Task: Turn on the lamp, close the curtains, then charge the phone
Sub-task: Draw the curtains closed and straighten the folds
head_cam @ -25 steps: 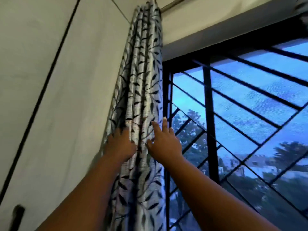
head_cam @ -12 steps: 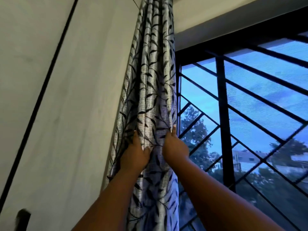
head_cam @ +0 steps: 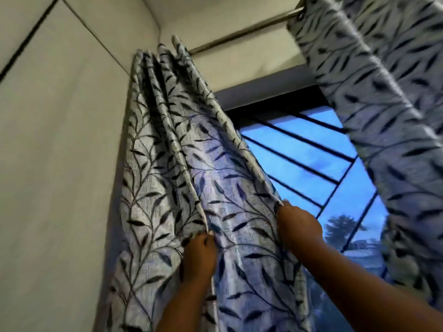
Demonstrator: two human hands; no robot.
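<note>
Gripping the left curtain point(head_cam: 167, 188) with both hands. Left hand point(head_cam: 200, 254) is at 6 o'clock of frame centre, fingers curled closed around a vertical fold of the fabric. Right hand point(head_cam: 298, 225) is at about 4 o'clock, closed on the curtain's window-side edge, knuckles toward the camera. Fabric between the two hands is spread out fairly flat; pleats bunch at the top, at 11 o'clock, where the panel hangs from the curtain rod point(head_cam: 242, 34). Right curtain point(head_cam: 383, 111) hangs at 2 o'clock, blurred, apart from the left panel. Between the two panels the window point(head_cam: 311, 159) is uncovered, dark grille bars across blue sky. Plain wall point(head_cam: 60, 164) fills 9 o'clock. Lamp and phone are out of frame.
</note>
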